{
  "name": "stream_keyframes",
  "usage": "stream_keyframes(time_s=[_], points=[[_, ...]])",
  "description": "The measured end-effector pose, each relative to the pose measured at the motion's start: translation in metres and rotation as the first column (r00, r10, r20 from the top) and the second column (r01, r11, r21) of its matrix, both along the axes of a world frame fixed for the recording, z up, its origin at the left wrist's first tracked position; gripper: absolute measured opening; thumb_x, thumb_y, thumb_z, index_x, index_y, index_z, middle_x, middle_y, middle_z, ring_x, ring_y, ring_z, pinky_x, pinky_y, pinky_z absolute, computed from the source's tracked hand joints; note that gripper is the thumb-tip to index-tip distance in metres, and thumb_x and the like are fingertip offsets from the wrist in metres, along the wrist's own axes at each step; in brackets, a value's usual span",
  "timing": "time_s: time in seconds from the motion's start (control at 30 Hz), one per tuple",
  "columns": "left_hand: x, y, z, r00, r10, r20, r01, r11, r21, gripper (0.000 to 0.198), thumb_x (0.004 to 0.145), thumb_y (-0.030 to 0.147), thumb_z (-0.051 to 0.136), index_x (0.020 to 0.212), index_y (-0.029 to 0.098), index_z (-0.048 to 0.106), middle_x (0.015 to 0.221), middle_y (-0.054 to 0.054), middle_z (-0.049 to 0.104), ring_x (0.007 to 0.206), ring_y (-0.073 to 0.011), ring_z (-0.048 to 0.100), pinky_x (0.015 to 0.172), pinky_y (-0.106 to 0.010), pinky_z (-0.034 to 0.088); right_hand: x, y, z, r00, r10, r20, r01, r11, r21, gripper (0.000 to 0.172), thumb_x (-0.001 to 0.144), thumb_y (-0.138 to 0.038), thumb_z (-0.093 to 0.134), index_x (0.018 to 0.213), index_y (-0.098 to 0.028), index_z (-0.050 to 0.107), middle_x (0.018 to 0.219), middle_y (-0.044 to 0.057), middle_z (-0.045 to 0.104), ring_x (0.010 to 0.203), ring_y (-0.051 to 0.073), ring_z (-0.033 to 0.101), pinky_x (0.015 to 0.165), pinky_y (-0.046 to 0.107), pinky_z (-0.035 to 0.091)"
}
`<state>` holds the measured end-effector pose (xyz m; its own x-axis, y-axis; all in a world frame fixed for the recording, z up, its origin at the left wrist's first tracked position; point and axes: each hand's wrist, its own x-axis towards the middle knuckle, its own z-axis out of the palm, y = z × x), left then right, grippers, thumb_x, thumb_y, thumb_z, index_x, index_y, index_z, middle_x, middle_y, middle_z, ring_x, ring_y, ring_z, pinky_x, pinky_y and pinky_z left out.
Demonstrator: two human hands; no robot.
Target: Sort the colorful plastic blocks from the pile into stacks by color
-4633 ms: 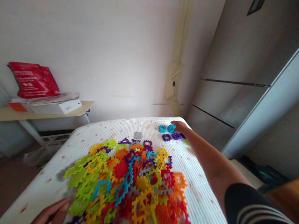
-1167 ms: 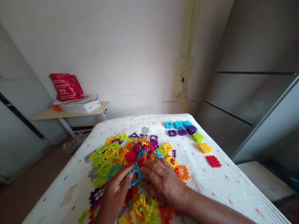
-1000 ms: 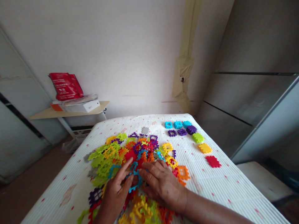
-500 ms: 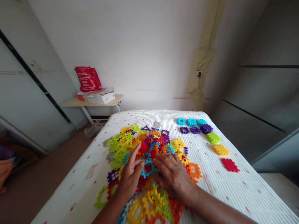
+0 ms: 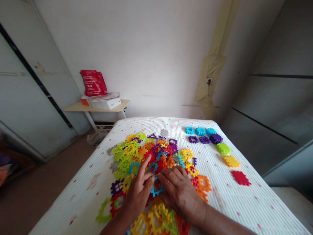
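Both hands are over a pile of colourful notched plastic building tiles (image 5: 123, 163). Between them is a light-blue tile (image 5: 155, 193) with a square opening, its upper part hidden by fingers. My left hand (image 5: 137, 193) pinches its left side with the thumb against the curled fingers, index finger pointing away. My right hand (image 5: 182, 192) is closed at its right side, fingers bent and the thumb mostly hidden. Just below lie yellow tiles (image 5: 154, 222); an orange window tile (image 5: 203, 183) lies to the right.
Sorted stacks stand on the right of the white quilted cover (image 5: 93, 163): light-blue (image 5: 200, 131), purple (image 5: 216, 138), green (image 5: 223, 148), yellow (image 5: 231, 161) and red (image 5: 241, 178). A grey tile (image 5: 164, 133) lies behind the pile. A side table (image 5: 73, 107) holds a red bag (image 5: 93, 83).
Both hands and the light-blue tile have come slightly closer to me, and the fingers now cover more of the tile. The stacks on the right stay as they were.
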<state>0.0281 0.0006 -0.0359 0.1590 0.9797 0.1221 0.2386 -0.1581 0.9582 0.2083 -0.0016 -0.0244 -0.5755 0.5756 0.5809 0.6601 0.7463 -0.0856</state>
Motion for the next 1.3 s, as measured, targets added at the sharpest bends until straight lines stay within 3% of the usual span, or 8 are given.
stream_keyframes(time_s=[0.23,0.33,0.43,0.57,0.67,0.8,1.0,1.3], points=[[0.000,-0.001,-0.001,0.999,-0.023,-0.026,0.024,0.999,0.028,0.059,0.089,0.038,0.040,0.142,0.024,0.020,0.065,0.004,0.052,0.057,-0.0114,0.049,0.057,-0.022,0.043,-0.003,-0.002,0.004,1.000,0.022,0.007,-0.021,0.998,-0.054,0.045,0.078,-0.026,0.063,0.121,-0.014,0.052,0.107,0.011,0.062,0.090,0.023,0.051,0.083,0.041,0.038],[-0.007,0.002,0.002,0.994,0.030,-0.109,-0.021,0.996,0.083,0.050,0.088,0.040,0.041,0.136,0.023,0.036,0.075,0.000,0.060,0.065,-0.0128,0.056,0.061,-0.022,0.047,0.000,-0.003,0.008,1.000,0.001,-0.015,-0.003,0.992,-0.124,0.047,0.076,-0.022,0.062,0.122,-0.016,0.051,0.110,0.011,0.060,0.093,0.023,0.051,0.083,0.040,0.039],[-0.026,0.010,0.005,0.973,0.152,-0.176,-0.118,0.975,0.190,0.038,0.087,0.041,0.043,0.117,0.023,0.057,0.092,-0.003,0.067,0.084,-0.0158,0.063,0.077,-0.025,0.049,0.015,0.004,0.017,0.997,-0.046,-0.060,0.038,0.991,-0.129,0.052,0.075,-0.021,0.061,0.125,-0.017,0.047,0.118,0.012,0.055,0.101,0.025,0.049,0.086,0.040,0.040],[-0.063,0.025,0.005,0.867,0.456,-0.203,-0.355,0.849,0.391,0.031,0.082,0.043,0.048,0.099,0.023,0.064,0.099,-0.002,0.068,0.093,-0.0183,0.063,0.089,-0.028,0.046,0.059,0.044,0.035,0.968,-0.214,-0.129,0.207,0.976,-0.062,0.047,0.076,-0.027,0.061,0.121,-0.019,0.051,0.116,0.012,0.056,0.104,0.026,0.050,0.086,0.041,0.041],[-0.089,0.036,0.001,0.721,0.656,-0.222,-0.523,0.727,0.445,0.032,0.080,0.043,0.046,0.096,0.022,0.064,0.101,-0.003,0.067,0.097,-0.0206,0.061,0.094,-0.032,0.043,0.098,0.094,0.045,0.893,-0.437,-0.106,0.434,0.899,-0.051,0.040,0.075,-0.029,0.062,0.113,-0.017,0.057,0.111,0.012,0.059,0.103,0.027,0.050,0.087,0.042,0.040],[-0.111,0.048,-0.011,0.587,0.753,-0.296,-0.673,0.658,0.338,0.034,0.079,0.040,0.043,0.098,0.021,0.065,0.106,-0.003,0.066,0.096,-0.0218,0.061,0.091,-0.035,0.044,0.130,0.159,0.044,0.768,-0.628,0.122,0.640,0.758,-0.127,0.041,0.072,-0.026,0.061,0.112,-0.019,0.059,0.113,0.011,0.060,0.107,0.027,0.048,0.083,0.039,0.041],[-0.119,0.056,-0.020,0.546,0.795,-0.265,-0.803,0.587,0.107,0.028,0.074,0.037,0.051,0.092,0.022,0.067,0.091,-0.001,0.070,0.090,-0.0237,0.062,0.084,-0.037,0.048,0.139,0.213,0.030,0.651,-0.647,0.396,0.753,0.615,-0.233,0.042,0.073,-0.028,0.059,0.115,-0.022,0.058,0.118,0.010,0.058,0.113,0.027,0.045,0.085,0.039,0.037],[-0.115,0.055,-0.010,0.530,0.803,-0.272,-0.830,0.557,0.028,0.028,0.074,0.040,0.052,0.088,0.023,0.068,0.092,-0.001,0.070,0.095,-0.0270,0.062,0.085,-0.041,0.047,0.137,0.240,0.024,0.631,-0.612,0.476,0.766,0.586,-0.263,0.046,0.073,-0.028,0.061,0.118,-0.023,0.058,0.122,0.011,0.056,0.113,0.027,0.047,0.088,0.041,0.036]])
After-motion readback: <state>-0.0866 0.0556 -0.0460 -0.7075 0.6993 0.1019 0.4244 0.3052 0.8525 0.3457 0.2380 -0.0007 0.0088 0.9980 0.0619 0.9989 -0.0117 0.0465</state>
